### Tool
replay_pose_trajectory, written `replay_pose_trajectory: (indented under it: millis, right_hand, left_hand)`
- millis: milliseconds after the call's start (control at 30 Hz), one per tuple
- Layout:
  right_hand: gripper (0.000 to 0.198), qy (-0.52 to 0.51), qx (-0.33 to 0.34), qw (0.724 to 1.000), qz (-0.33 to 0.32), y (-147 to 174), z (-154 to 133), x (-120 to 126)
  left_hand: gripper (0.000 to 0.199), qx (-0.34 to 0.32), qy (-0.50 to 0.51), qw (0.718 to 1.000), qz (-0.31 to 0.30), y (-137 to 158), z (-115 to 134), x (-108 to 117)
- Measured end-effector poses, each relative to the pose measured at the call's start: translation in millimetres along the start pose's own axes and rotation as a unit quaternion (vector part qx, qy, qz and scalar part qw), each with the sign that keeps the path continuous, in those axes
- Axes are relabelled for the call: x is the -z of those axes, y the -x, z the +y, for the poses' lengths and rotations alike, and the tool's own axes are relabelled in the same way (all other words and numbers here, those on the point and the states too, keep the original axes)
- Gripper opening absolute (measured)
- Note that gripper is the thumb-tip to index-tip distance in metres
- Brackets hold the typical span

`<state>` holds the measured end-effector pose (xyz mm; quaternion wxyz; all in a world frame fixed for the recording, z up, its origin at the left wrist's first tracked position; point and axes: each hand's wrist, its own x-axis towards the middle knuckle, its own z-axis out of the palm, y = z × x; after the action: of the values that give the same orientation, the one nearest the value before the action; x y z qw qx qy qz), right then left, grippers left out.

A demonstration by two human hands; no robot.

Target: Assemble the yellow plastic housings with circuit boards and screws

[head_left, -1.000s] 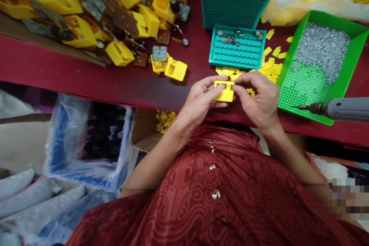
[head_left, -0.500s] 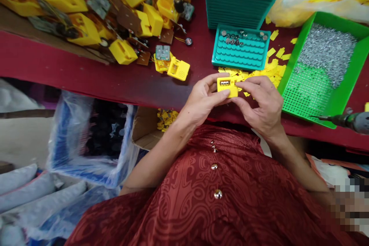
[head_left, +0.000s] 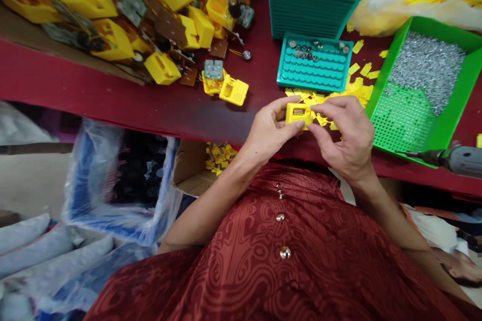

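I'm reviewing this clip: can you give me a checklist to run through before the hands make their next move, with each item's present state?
1. Left grip holding the yellow case: ok, thumb in front.
2. Right grip firm on the case: cannot tell; fingertips are at its right edge.
3. Shiny metal pieces in the case window fully seated: cannot tell, too small.
4. Case window covered: not ok, it is open.
5. Screwdriver clear of the hands: ok, its tip is by the green basket.
6. Teal tray full: not ok, most hollows are bare.
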<state>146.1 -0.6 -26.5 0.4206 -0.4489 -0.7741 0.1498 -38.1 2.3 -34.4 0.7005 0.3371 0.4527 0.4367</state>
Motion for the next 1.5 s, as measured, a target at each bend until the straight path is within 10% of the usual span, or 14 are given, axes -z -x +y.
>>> replay_pose_trajectory:
  millis: [1067, 1500]
  right_hand:
    - [0.023, -0.028, 0.094, 0.995, 0.010, 4.2, 14.9, -16.1]
    - [0.031, -0.097, -0.076, 0.992, -0.018, 8.1, 10.6, -6.3]
  left_hand:
    - [0.080, 0.028, -0.006, 0.997, -0.065, 0.9, -15.6, 4.4]
    - [0.050, -0.031, 0.003, 0.999, -0.020, 5.9, -10.1, 0.4]
